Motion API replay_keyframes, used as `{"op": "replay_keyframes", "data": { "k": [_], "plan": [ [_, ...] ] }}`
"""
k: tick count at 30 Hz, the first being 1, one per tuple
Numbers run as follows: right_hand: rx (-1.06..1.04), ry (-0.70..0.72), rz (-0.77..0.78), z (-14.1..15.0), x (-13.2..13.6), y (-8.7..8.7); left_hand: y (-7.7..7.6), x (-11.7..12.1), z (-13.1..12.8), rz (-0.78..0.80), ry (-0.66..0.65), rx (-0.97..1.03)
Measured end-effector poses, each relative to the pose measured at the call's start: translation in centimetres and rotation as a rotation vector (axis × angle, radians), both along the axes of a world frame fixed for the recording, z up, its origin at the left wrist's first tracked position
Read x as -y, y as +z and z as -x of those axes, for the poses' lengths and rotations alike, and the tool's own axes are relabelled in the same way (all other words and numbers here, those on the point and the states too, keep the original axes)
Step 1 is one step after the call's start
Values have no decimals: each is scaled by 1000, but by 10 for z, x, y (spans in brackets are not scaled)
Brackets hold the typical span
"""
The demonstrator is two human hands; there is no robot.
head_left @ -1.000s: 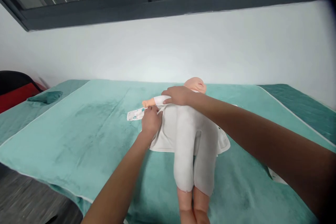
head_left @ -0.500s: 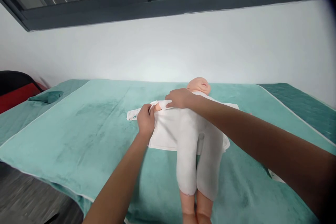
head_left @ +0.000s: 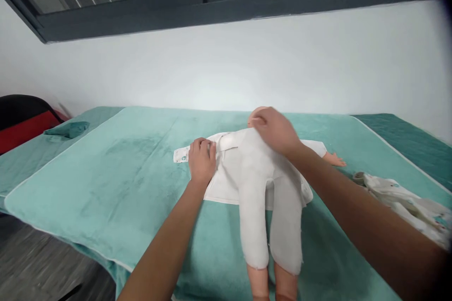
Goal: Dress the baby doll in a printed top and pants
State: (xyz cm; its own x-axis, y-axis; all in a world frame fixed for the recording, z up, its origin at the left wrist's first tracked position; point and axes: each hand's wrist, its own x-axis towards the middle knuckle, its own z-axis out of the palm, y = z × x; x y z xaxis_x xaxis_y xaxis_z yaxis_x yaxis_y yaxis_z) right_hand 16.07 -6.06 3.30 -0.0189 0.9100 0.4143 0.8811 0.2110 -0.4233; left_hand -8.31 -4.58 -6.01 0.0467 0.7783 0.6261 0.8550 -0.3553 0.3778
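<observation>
A baby doll (head_left: 257,181) in a white padded suit lies on its back on an open white baby shirt (head_left: 221,190). Its head is mostly hidden behind my right hand (head_left: 277,129), whose fingers are curled closed at the doll's neck and upper chest. What they hold, if anything, is hidden. Over the end of the doll's arm on the left, my left hand (head_left: 202,160) is closed around the shirt's sleeve (head_left: 181,154); the printed cuff sticks out past its fingers. The doll's hand on that side is out of sight. The other doll arm stretches right, its bare hand (head_left: 335,159) showing.
A crumpled printed baby garment (head_left: 406,197) lies at the right, partly behind my forearm. Green plush cloth (head_left: 116,174) covers the table, with a white wall (head_left: 212,70) behind it. A red and black chair (head_left: 26,122) stands at the far left.
My right hand has left the doll's forearm and moved right and up to its neck. My left hand has shifted slightly over the sleeve, hiding the doll's hand. More of the right-hand garment shows.
</observation>
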Motion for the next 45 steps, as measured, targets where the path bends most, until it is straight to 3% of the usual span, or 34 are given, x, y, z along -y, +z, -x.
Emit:
{"op": "replay_keyframes", "data": {
  "k": [3,6,9,14,18,24,30,33,38,42,45],
  "plan": [
    [-82,-439,107,-40,35,-22,0,-3,0,71,116,45],
    [-111,-546,194,-56,59,-53,-1,-5,0,151,148,27],
    [-215,-468,149,-55,65,-70,0,-4,1,114,89,-3],
    [-561,-324,113,-50,62,-69,7,0,0,31,43,-98],
    [-712,-232,120,-47,66,-67,15,-3,-2,100,56,-125],
    [-846,-115,146,-42,66,-70,31,-16,-10,329,163,-16],
    [-1009,131,201,-34,57,-84,50,-21,-29,306,84,48],
    [-1023,183,224,-31,55,-88,55,-26,-37,367,32,92],
    [-947,203,270,-30,58,-87,52,-23,-24,471,119,22],
    [-849,258,300,-30,57,-88,51,-19,-13,402,96,-50],
    [-782,241,300,-30,56,-90,58,-21,-20,417,55,56]
  ]
}}
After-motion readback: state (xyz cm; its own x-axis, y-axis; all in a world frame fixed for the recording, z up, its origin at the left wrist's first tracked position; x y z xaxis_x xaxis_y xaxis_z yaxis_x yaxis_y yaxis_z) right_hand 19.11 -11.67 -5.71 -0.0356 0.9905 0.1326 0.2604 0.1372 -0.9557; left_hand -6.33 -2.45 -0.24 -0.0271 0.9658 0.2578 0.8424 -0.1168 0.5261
